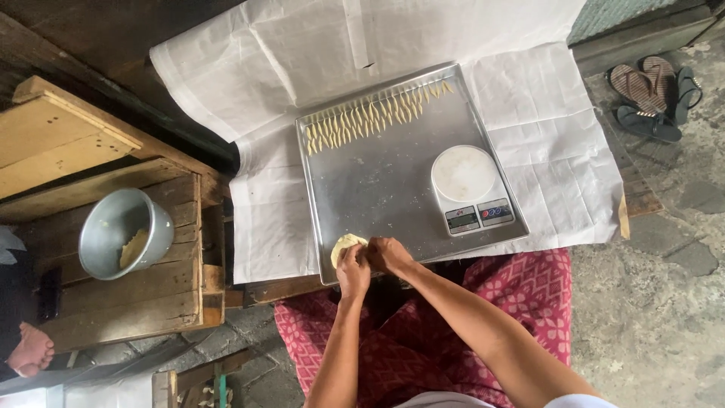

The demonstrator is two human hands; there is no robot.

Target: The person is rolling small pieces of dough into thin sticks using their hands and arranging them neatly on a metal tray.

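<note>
Both forearms reach out over a red patterned skirt (529, 302) to the near edge of a metal tray (377, 189). Left hand (353, 268) and right hand (387, 253) meet, fingers pinched together on a small round of pale dough (343, 243), held over the tray's near-left corner, seemingly so it has a surface beneath it. Finished folded pieces (370, 117) line the far edge in a row, leaving the middle free. A kitchen scale (470, 189) sits on the tray's right, within reach. A metal bowl (124, 233) with dough stands on a wooden crate (113, 302) to the left.
</note>
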